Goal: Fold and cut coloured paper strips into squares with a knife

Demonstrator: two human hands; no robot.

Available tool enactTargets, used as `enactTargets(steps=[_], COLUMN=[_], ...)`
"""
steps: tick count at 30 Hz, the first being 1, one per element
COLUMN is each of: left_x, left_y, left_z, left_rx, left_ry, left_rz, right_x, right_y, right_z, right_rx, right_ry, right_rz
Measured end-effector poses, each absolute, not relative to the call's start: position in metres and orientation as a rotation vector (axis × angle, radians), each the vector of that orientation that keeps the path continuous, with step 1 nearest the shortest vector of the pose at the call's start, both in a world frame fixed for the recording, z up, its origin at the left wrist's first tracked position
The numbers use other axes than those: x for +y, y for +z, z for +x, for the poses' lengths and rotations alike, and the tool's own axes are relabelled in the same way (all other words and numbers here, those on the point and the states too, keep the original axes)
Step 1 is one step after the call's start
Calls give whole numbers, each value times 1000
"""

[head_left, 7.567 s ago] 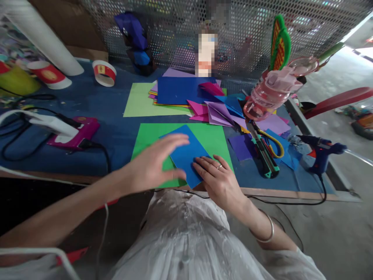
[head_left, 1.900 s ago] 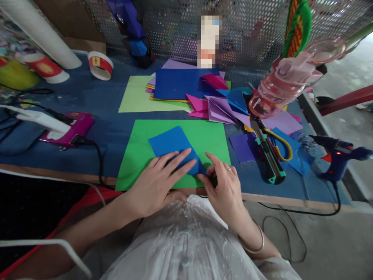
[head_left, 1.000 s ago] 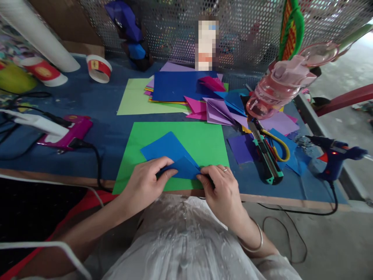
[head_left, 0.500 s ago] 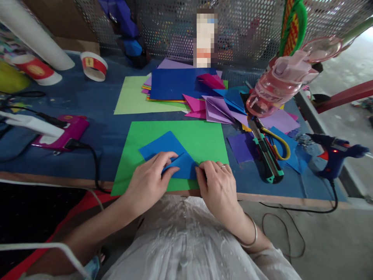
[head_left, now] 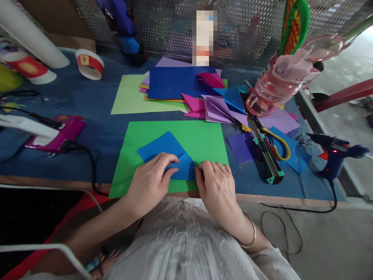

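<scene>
Both hands on blue paper (head_left: 163,144) (folded)

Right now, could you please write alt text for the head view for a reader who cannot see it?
Both hands, left hand and right hand, press a partly folded blue paper flat on a green sheet at a blue table's near edge. Coloured papers, a utility knife and a glue gun lie around.
</scene>
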State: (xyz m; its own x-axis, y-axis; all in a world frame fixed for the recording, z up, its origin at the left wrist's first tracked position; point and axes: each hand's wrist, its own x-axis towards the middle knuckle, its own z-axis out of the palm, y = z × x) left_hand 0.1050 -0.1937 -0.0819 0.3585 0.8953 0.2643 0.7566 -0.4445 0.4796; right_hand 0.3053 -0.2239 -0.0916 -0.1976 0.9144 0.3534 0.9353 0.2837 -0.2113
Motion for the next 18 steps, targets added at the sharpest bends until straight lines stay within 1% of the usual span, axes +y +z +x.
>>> enactTargets(steps=[6,12,15,18], left_x=[-194,-193,-193,-195], left_y=[-83,-81,-79,-78], left_z=[106,108,101,91], left_rx=[1465,1395,1356,1385], left_ry=[673,719,765,715], left_rz=[2376,2406,2384,2369], right_x=[-222,-222,-223,-224], right_y=[-91,-91,-91,-91], right_z=[304,304,305,306], right_rx=[-2158,-2165,-2158,-2150], right_ry=[-78,-80,-84,-79], right_rz=[-1673,-1667,-1656,-1649])
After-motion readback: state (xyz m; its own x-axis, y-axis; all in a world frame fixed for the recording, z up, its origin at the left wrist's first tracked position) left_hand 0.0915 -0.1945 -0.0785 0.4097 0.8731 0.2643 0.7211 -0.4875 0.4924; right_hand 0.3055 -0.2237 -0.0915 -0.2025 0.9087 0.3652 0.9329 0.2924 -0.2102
